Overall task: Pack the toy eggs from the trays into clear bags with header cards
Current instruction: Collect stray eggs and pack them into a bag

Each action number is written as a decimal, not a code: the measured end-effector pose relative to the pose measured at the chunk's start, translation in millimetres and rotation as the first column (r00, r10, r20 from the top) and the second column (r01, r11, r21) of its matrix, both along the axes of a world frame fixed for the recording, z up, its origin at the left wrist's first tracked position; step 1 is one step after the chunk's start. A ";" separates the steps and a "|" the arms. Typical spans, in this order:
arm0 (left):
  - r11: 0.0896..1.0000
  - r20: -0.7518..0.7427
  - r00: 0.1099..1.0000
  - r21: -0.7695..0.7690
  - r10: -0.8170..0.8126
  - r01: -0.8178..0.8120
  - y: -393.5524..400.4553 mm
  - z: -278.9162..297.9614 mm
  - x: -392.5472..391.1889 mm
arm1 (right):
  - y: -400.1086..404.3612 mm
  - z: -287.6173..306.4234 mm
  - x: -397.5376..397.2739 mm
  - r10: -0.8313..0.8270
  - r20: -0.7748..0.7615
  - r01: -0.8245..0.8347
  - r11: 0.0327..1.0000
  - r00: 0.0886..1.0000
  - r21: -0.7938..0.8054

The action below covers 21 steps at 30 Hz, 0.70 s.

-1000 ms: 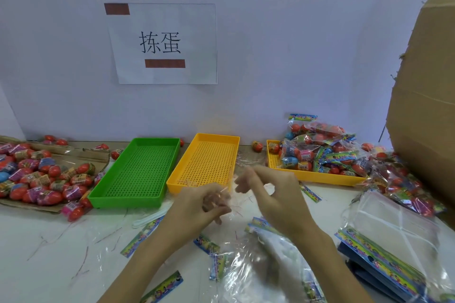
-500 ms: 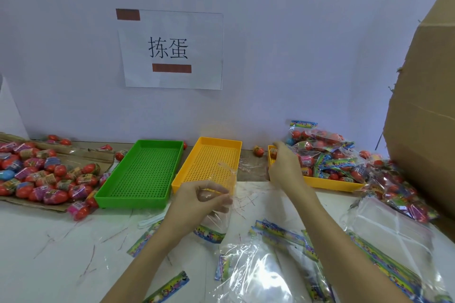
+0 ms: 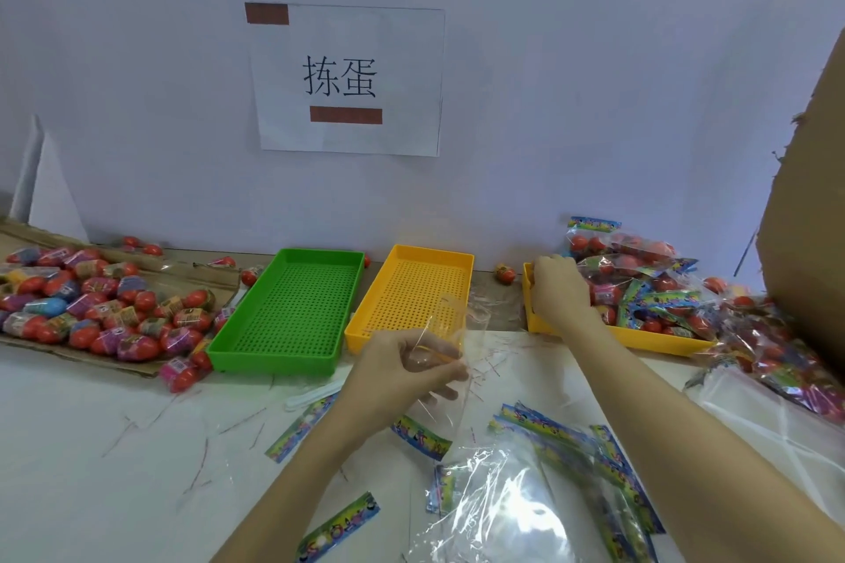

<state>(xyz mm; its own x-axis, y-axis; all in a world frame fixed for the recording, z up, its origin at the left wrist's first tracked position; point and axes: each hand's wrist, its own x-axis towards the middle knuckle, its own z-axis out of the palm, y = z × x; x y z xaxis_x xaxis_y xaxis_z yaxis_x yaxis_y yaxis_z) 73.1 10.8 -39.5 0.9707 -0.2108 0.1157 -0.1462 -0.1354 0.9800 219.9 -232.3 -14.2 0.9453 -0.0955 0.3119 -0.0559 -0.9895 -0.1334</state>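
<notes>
Both bare forearms enter from the bottom edge. The left arm rises from about 6 o'clock toward the centre; the left hand [image 3: 402, 368] sits just below mid-frame, back toward the camera, thumb and curled fingers pinching something thin and clear. The right arm runs from the 4 o'clock corner up toward 1 o'clock, nearly straight. The right hand [image 3: 558, 290] is palm down, knuckles up, its fingers bent downward and hidden from view.

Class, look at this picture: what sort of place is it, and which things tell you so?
Probably a small hand-packing workstation. A printed paper sign is taped to the wall, perforated green and yellow plastic trays sit in a row, and loose wrapped toy eggs lie opposite a pile of filled clear bags with colourful header cards.
</notes>
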 end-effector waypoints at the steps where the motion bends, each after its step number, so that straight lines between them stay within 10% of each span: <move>1: 1.000 -0.004 1.000 -0.005 0.006 -0.006 -0.1 -0.3 0.4 | 0.9 0.0 -2.4 -0.005 0.076 -0.003 0.994 0.997 0.108; 7: 1.000 -0.008 1.000 -0.009 0.017 -0.017 -1.6 -3.1 2.7 | 32.2 12.9 -57.1 -0.073 0.401 -0.279 0.606 0.913 0.745; 12: 1.000 0.002 1.000 0.002 0.021 -0.021 -5.0 -3.0 1.3 | 54.4 21.4 -117.5 0.201 0.437 -0.477 0.244 0.877 0.844; 15: 1.000 0.020 1.000 0.017 0.019 -0.020 -7.5 -3.2 0.3 | 55.1 16.2 -143.2 0.321 0.503 -0.578 0.204 0.802 0.790; 21: 0.997 0.106 0.994 0.078 0.019 -0.027 -6.5 0.0 -2.2 | 57.0 5.9 -160.8 0.428 0.424 -0.590 0.416 0.798 0.692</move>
<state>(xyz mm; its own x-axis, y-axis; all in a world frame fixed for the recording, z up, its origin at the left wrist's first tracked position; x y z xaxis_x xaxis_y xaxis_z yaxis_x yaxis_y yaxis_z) 70.9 4.4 -39.5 0.9587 -0.2012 0.2013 -0.2439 -0.2161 0.9454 59.1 -175.3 -8.3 0.8484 0.1150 0.5168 0.5235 -0.3281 -0.7864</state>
